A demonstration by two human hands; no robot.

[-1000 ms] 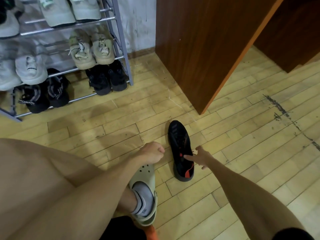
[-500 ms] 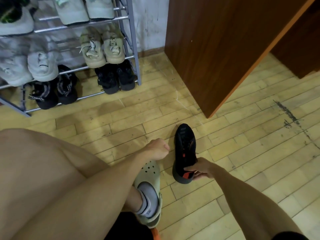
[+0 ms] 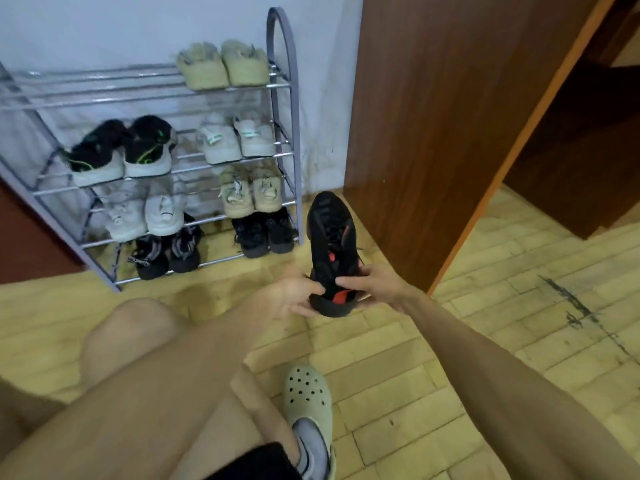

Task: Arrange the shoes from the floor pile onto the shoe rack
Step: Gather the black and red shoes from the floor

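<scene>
Holding a black shoe [image 3: 331, 244] with red accents off the floor, heel end pinched between both hands, toe pointing away toward 12 o'clock. Left hand [image 3: 294, 296] wrapped round the heel's left side, thumb over the collar; right hand [image 3: 375, 284] clamped on the right side, fingers [image 3: 349, 282] curled over the opening. Both closed snug on the shoe, nothing loose.

Shoe rack [image 3: 282, 109] sitting up at 10 to 11 o'clock, just left of the shoe's toe. Top tier bare on its left half, only a beige pair [image 3: 223, 65] at the right end. Lower tiers looking pretty full.

Probably best to keep the sole level and swing left toward that open top stretch, going toe first so it slides across the rails instead of dropping between them. Worth lining it up beside the beige pair with room left for a partner. Can't spot the matching shoe anywhere on the wooden floor [image 3: 485, 341], so maybe out of view. Also minding the wooden cabinet [image 3: 433, 116] at 1 o'clock, close to the toe.
</scene>
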